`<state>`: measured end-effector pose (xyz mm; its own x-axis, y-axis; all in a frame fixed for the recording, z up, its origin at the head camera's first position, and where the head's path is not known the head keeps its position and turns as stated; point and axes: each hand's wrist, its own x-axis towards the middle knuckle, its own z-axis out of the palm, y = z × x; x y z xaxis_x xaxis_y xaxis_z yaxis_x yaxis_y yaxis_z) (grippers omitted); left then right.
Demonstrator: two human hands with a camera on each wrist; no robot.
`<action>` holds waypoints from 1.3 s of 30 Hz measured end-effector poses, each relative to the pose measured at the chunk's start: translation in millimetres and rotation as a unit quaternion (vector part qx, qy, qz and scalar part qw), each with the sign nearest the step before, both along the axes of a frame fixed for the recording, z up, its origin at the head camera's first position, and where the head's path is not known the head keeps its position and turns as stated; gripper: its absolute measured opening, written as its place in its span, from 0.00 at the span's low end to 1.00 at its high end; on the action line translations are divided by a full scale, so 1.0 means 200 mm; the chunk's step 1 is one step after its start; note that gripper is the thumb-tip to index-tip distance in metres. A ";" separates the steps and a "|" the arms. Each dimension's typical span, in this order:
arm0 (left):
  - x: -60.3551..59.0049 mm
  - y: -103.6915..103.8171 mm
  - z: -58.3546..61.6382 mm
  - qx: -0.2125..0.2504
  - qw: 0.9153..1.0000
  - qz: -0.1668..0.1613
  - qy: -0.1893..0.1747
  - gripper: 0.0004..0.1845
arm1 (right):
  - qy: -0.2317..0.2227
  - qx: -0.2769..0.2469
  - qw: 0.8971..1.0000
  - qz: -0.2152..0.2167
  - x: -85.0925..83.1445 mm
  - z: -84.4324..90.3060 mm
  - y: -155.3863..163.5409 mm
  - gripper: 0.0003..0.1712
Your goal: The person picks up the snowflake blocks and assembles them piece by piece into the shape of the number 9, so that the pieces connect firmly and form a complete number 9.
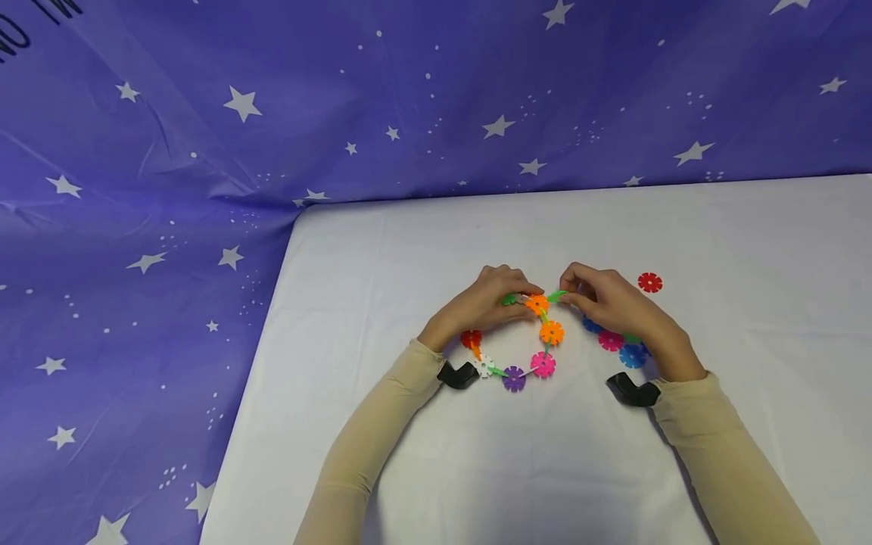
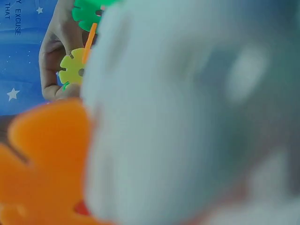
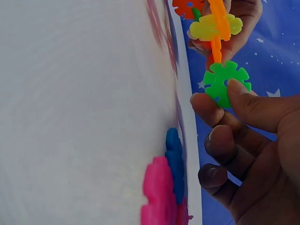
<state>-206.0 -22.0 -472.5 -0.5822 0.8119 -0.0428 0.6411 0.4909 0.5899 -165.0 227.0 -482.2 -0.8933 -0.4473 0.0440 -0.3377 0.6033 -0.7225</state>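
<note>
A ring of plastic snowflake discs [image 1: 543, 364] lies on the white table [image 1: 422, 250], with orange [image 1: 551, 332], pink, purple, white and red pieces. My left hand [image 1: 518, 295] pinches the ring's top end near an orange disc [image 1: 537, 303]. My right hand [image 1: 572, 297] pinches a green disc [image 1: 557, 295] beside that orange disc. In the right wrist view my thumb and forefinger grip this green disc [image 3: 226, 83], which joins an orange piece [image 3: 216, 47] and a yellow disc [image 3: 206, 28] held in the other hand's fingers [image 3: 243, 18]. The left wrist view is mostly blur, with an orange disc [image 2: 47, 159] close up.
Loose discs lie by my right wrist: pink [image 1: 610, 341], blue [image 1: 632, 355], and a red one [image 1: 650, 282] farther right. A purple star-print cloth [image 1: 204, 151] hangs behind and left of the table. The table's left edge runs near my left forearm.
</note>
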 end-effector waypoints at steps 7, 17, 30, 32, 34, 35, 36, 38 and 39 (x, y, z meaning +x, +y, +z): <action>-0.01 0.00 0.01 0.021 1.000 -0.003 0.002 0.20 | 0.015 -0.011 1.000 -0.019 0.01 0.00 -0.02 0.07; -0.01 0.00 0.00 0.027 1.000 -0.007 -0.004 0.20 | 0.047 -0.007 0.999 -0.021 0.01 0.01 -0.03 0.05; 0.00 0.00 0.01 0.038 0.999 0.003 -0.004 0.20 | 0.055 -0.012 0.998 -0.025 0.01 0.00 -0.03 0.06; 0.00 0.00 0.01 0.040 0.999 0.002 -0.003 0.20 | 0.054 -0.016 0.998 -0.027 0.01 0.00 -0.03 0.07; 0.00 0.00 0.00 0.042 0.999 -0.001 -0.003 0.20 | 0.059 -0.019 0.998 -0.027 0.00 0.00 -0.03 0.06; 0.00 0.00 0.00 0.043 0.999 -0.003 -0.004 0.20 | 0.060 -0.022 0.998 -0.027 0.00 0.00 -0.03 0.06; 0.00 0.00 0.00 0.045 0.999 -0.005 -0.005 0.20 | 0.061 -0.024 0.997 -0.027 0.00 -0.01 -0.03 0.06; 0.00 0.00 0.00 0.046 0.999 -0.007 -0.007 0.20 | 0.060 -0.029 0.997 -0.027 0.00 -0.01 -0.04 0.05; 0.00 0.00 0.00 0.047 0.999 -0.007 -0.007 0.20 | 0.058 -0.031 0.997 -0.028 0.00 -0.01 -0.04 0.04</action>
<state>-206.4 -21.8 -472.1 -0.5709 0.8207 0.0246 0.6382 0.4247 0.6421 -164.1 218.9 -484.1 -0.9039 -0.3903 0.1752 -0.3888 0.5784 -0.7171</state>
